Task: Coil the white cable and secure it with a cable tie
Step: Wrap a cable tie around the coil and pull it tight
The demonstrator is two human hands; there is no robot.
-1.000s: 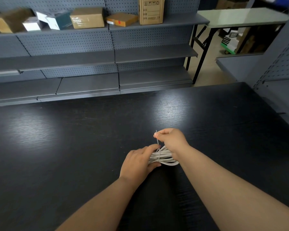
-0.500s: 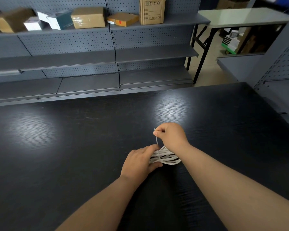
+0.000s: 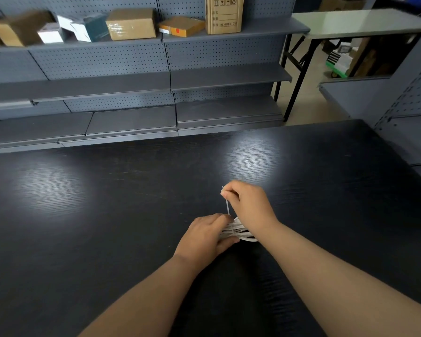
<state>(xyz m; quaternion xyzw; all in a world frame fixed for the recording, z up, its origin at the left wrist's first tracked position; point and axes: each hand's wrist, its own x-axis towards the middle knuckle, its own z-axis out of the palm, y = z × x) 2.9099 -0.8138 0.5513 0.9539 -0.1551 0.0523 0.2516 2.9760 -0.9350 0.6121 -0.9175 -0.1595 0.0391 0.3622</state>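
Right hand (image 3: 249, 203) pinches cable tie (image 3: 227, 207) tail, left hand (image 3: 205, 235) grips the white cable (image 3: 238, 231) coil mid-surface toward near edge; cinching step, next likely pull tail tight.

We show two hands and two forearms, all bare; our left hand (image 3: 204, 235) presents its back and knuckles, and the left forearm (image 3: 156, 288) runs uncovered from the wrist to the frame edge at about seven o'clock. Our right hand (image 3: 249, 203) likewise presents its back; the right forearm (image 3: 338, 276), uncovered to the edge at about four o'clock, looks broader as it nears the lens.
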